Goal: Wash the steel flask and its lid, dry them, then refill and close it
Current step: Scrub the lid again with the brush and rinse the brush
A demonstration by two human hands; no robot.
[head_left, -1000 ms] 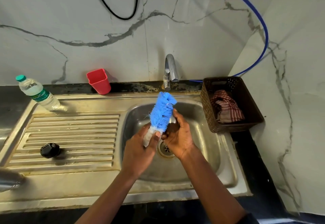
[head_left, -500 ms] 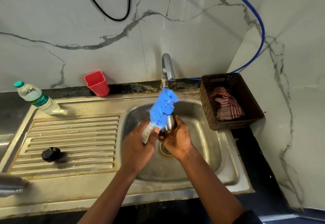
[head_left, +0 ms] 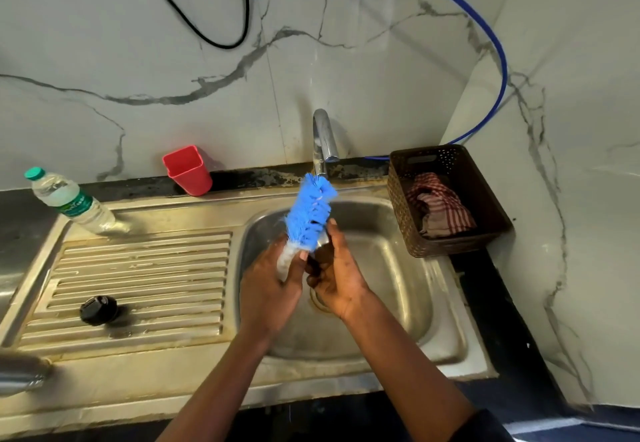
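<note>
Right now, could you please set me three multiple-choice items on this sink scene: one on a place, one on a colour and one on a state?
1. Where does the round black plastic cap lie? A in the basin; B on the ribbed steel drainboard; C in the basket.
2. What colour are the bristles of the long bottle brush? A green; B blue; C yellow.
3. What is the left hand doing? A resting flat; B holding a cup; C gripping the brush's pale handle.
Answers: 1 B, it sits on the ribs; 2 B, the bristles are bright blue; 3 C, its fingers wrap the handle.
</note>
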